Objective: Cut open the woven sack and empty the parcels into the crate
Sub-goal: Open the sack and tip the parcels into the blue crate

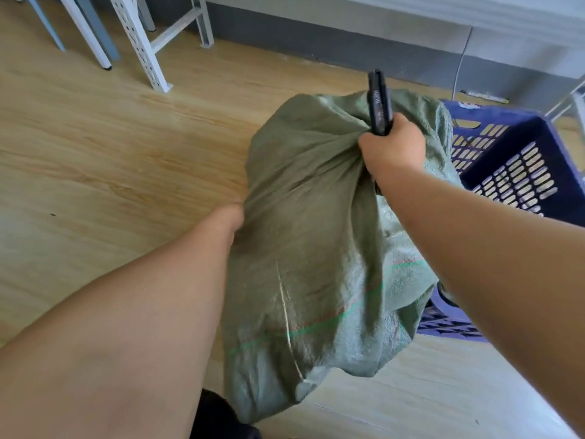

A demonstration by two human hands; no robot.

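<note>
1. Head view: the green woven sack hangs bulging between both arms, its long axis running from the near bottom corner up toward the gathered top, and it leans against the blue slotted crate on its right.
2. The right hand is clamped on the bunched neck of the sack together with a black cutter that points up and away.
3. The left hand is mostly hidden behind the sack's left side; whether it grips cannot be told.
4. The crate lies just right of the sack, nearer the right hand, so tipping would go rightward.
</note>
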